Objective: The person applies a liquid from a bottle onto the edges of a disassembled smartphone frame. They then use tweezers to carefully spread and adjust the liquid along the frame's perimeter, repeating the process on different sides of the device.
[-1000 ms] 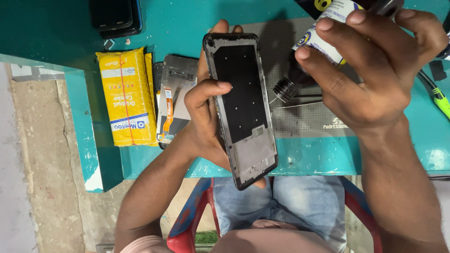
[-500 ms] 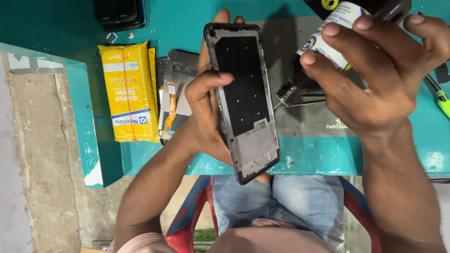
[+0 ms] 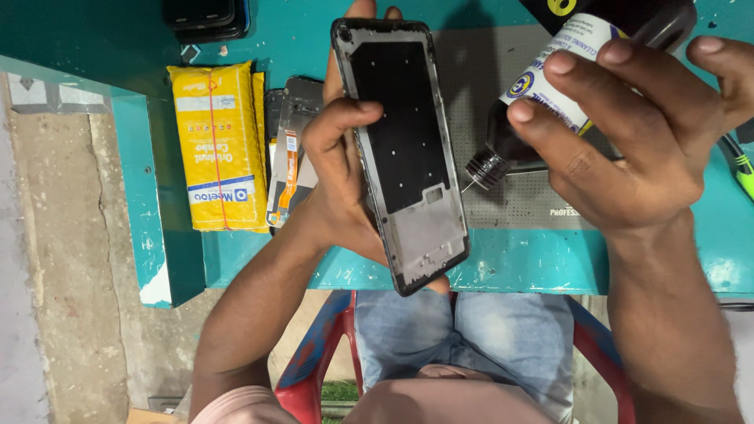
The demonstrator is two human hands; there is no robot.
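Phone frame [image 3: 408,149], a dark, stripped housing with its inner face up, sits in the left hand [image 3: 338,180]: the thumb lies across its left edge and the fingers wrap behind it, so this grip is closed firmly on the frame. It is held tilted, its lower end hanging past the near edge of the bench [image 3: 518,267]. Just to the right of the frame, the right hand [image 3: 628,141] has its grip closed round a dark bottle [image 3: 542,102] with a white label. The bottle is tipped so that its thin nozzle points toward the frame's right edge; nozzle and frame are near each other, and I cannot tell whether they touch.

Counted: one frame, one bottle, two hands. Left of the frame lie one yellow packet [image 3: 220,149] and, between packet and frame, one opened phone part with an orange flex strip [image 3: 289,165]. Up-left of the frame sits one dark phone [image 3: 206,17] at the far edge. Behind the frame lies one grey work mat [image 3: 518,196]; far right of it shows a green tool tip [image 3: 743,174].

The bench is painted teal and chipped. Below the frame are blue jeans, a red plastic chair [image 3: 314,361] and a bare concrete floor [image 3: 55,275].
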